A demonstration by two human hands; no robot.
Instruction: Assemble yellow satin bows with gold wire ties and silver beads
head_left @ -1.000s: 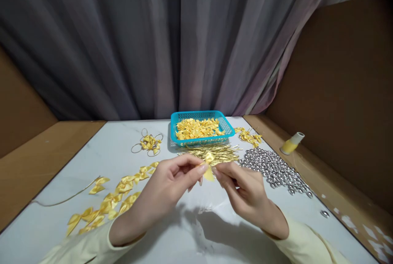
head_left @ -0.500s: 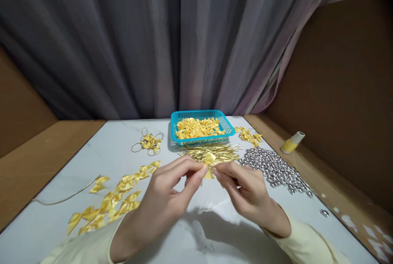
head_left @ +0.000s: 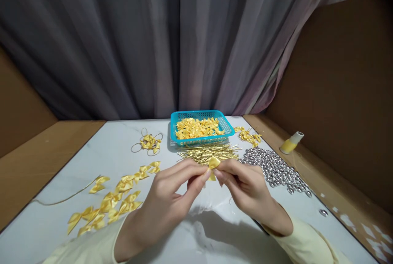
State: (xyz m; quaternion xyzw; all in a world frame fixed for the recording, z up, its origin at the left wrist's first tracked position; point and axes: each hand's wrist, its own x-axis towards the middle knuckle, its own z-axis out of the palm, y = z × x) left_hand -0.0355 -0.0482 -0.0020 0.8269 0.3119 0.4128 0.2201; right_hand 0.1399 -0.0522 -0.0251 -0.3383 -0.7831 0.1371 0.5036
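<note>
The yellow bow [head_left: 214, 163] is sitting between the two hands, above the desk [head_left: 116, 141], and the fingertips are meeting at its narrow middle. Its longer line is running roughly away from the person: one loop is standing out beyond the fingertips, and a tail is hanging on the near side, partly covered. The left hand [head_left: 175, 192] is pinching it from the left between thumb and forefinger. The right hand [head_left: 250, 186] is pressing thumb and forefinger together on its right side, so that grip is looking clenched on the ribbon too, though which part it is catching is being hidden by the fingers. Both hands are touching the bow, so neither is being the nearer one, and their fingertips are almost facing each other across it. Just beyond, gold ties [head_left: 202, 153] are lying in front of the blue basket [head_left: 173, 127]. More bows [head_left: 110, 201] are lying left of the left hand, while silver beads [head_left: 273, 168] are spreading beyond the right hand, towards the desk's right edge
</note>
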